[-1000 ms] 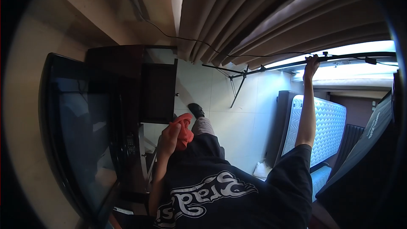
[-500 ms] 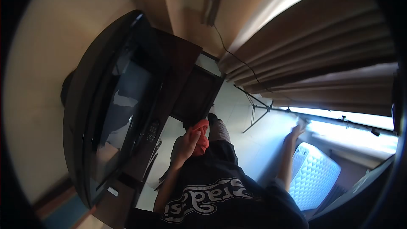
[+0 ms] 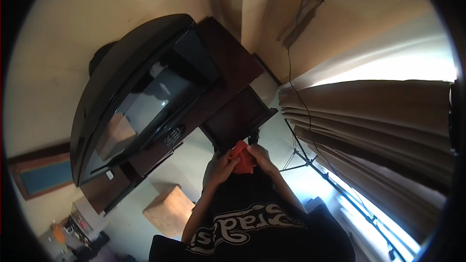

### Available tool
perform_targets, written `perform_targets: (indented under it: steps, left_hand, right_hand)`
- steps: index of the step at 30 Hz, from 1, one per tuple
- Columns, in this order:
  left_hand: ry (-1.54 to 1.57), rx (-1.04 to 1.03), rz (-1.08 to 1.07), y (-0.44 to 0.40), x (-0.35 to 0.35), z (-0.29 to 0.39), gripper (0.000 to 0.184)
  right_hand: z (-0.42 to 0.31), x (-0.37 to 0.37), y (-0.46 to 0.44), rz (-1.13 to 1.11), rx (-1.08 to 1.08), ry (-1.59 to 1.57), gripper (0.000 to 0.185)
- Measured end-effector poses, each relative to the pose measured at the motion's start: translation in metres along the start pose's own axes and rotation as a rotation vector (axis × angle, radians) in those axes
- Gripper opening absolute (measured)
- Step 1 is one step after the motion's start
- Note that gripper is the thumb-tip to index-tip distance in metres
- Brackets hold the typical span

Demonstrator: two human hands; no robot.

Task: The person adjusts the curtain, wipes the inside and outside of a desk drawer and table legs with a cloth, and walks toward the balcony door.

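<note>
A crumpled red cloth (image 3: pixel 242 163) is gripped in front of my body, just short of an open dark drawer (image 3: pixel 235 116). My left hand (image 3: pixel 223 167) has its fingers closed on the cloth's left side. From the other side, my right hand (image 3: pixel 260 156) pinches the same cloth, and its fingertips are partly hidden by the folds. A dark wooden cabinet (image 3: pixel 228 63) holds the drawer. On that cabinet stands a large black television (image 3: pixel 141 102), with a dark remote control (image 3: pixel 174 137) near its front edge.
Brown curtains (image 3: pixel 364 126) hang along the bright window at right. A black tripod (image 3: pixel 303 157) stands on the floor beside them, and a cable (image 3: pixel 297 92) runs down the wall. A brown box (image 3: pixel 170 209) is at lower left, near a blue framed panel (image 3: pixel 46 174).
My right hand has come in from the far right and now holds the red cloth together with my left hand. The view has turned, bringing the brown box into sight.
</note>
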State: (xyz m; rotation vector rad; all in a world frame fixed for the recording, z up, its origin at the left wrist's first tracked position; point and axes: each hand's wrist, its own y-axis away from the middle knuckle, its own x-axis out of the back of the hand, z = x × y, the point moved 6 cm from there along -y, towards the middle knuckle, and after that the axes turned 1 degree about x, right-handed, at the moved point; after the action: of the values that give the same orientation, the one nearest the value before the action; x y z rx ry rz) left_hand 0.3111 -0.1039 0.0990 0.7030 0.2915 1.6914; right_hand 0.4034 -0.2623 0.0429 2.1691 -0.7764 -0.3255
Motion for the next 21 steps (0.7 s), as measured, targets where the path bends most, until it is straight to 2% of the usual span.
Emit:
perform_targets:
  steps: [1, 2, 4, 5, 8, 9, 12, 14, 16, 17, 18, 21]
  left_hand:
    - [0.105, 0.047, 0.022, 0.003, -0.001, 0.029, 0.033]
    - [0.215, 0.090, 0.049, 0.004, -0.003, 0.044, 0.029]
    - [0.215, 0.096, 0.073, -0.006, -0.011, 0.034, 0.023]
    - [0.216, 0.098, 0.082, -0.010, -0.016, 0.025, 0.022]
    - [0.232, -0.021, 0.273, -0.013, -0.016, 0.005, 0.021]
    - [0.263, -0.016, 0.291, -0.010, -0.014, 0.005, 0.020]
    - [0.406, -0.032, 0.332, 0.000, 0.002, 0.018, 0.018]
    - [0.563, -0.076, 0.346, 0.015, 0.018, 0.045, 0.016]
    - [0.679, -0.070, 0.326, 0.025, 0.037, 0.066, 0.018]
    - [0.730, -0.058, 0.306, 0.027, 0.043, 0.064, 0.019]
    - [0.785, -0.047, 0.287, 0.026, 0.045, 0.063, 0.020]
    - [0.931, -0.029, 0.390, 0.016, 0.043, 0.047, 0.028]
  right_hand:
    - [-0.048, 0.004, 0.023, -0.031, 0.116, -0.100, 0.044]
    - [-0.035, 0.008, 0.014, -0.091, 0.120, -0.080, 0.042]
    - [-0.017, 0.020, -0.006, -0.210, 0.134, -0.030, 0.037]
    - [-0.021, 0.027, -0.002, -0.228, 0.172, -0.173, 0.032]
    - [-0.025, 0.049, -0.002, -0.170, 0.252, -0.027, 0.038]
    - [-0.059, 0.058, 0.011, -0.074, 0.564, 0.419, 0.046]
    - [-0.098, 0.055, 0.035, -0.315, 0.347, 0.777, 0.055]
    - [-0.110, 0.055, 0.051, -0.627, 0.334, 0.479, 0.063]
    - [-0.120, 0.059, 0.058, -0.970, 0.317, 0.057, 0.072]
    - [-0.125, 0.057, 0.058, -1.133, 0.293, -0.259, 0.072]
    - [-0.127, 0.052, 0.053, -1.172, 0.250, -0.529, 0.073]
    - [-0.119, 0.025, 0.031, -0.965, 0.125, -1.051, 0.076]
